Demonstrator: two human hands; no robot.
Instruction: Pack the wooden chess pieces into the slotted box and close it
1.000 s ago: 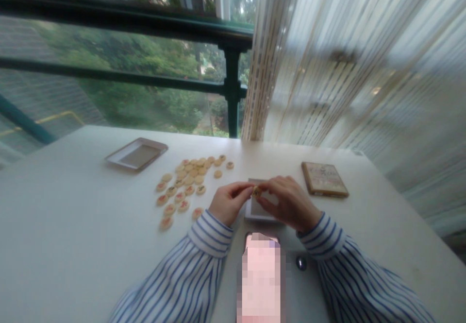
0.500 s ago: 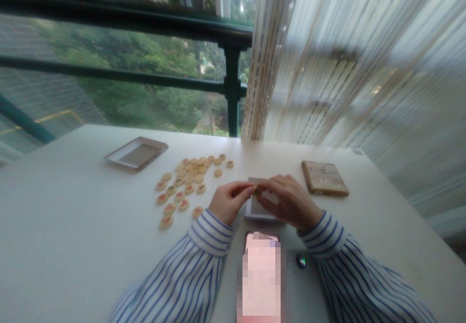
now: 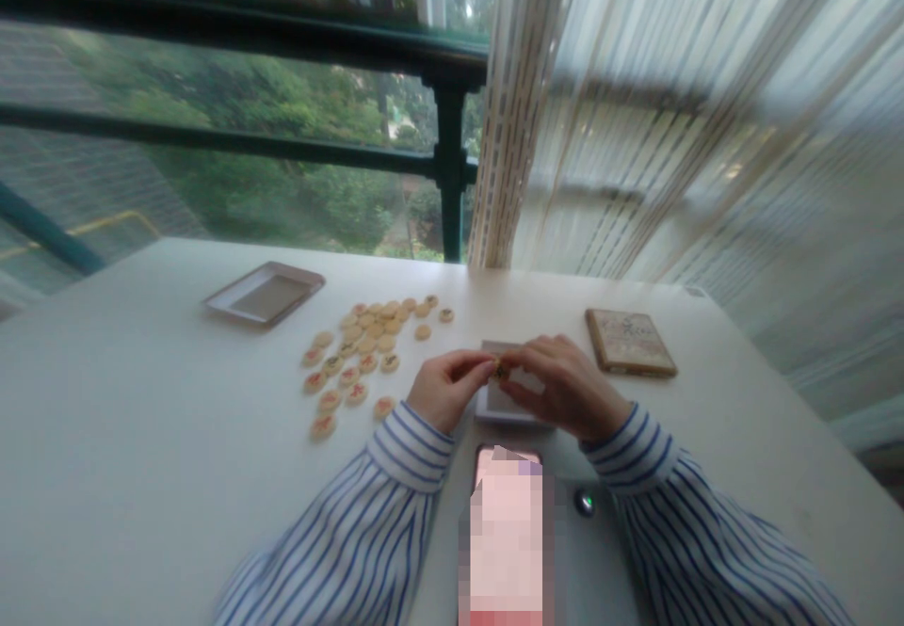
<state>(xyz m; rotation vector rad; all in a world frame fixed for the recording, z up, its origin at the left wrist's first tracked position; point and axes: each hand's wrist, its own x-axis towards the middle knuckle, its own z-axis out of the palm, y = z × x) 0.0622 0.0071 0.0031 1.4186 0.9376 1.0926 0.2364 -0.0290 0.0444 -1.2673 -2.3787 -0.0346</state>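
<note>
Between the fingertips of both hands is a round wooden Chinese chess piece (image 3: 499, 371) with a dark mark on its face. My left hand (image 3: 450, 387) pinches its left side, and my right hand (image 3: 563, 387) grips it from the right with thumb and fingers. Beneath them lies an open shallow box (image 3: 512, 408), partly covered by my right hand. To the left is a loose spread of several similar chess pieces (image 3: 366, 362), some with red characters, some with dark ones, others showing a plain face.
A shallow tray-like lid (image 3: 311, 284) lies at the back left of the white table (image 3: 176, 438). A flat brown box (image 3: 631, 344) rests at the right. Near me are a phone (image 3: 507, 532), partly pixelated, and a small dark shiny object (image 3: 585, 503). A green railing (image 3: 450, 165) stands behind.
Almost nothing differs. Both hands keep hold of the piece in nearly the same spot, with a very slight shift of the whole view.
</note>
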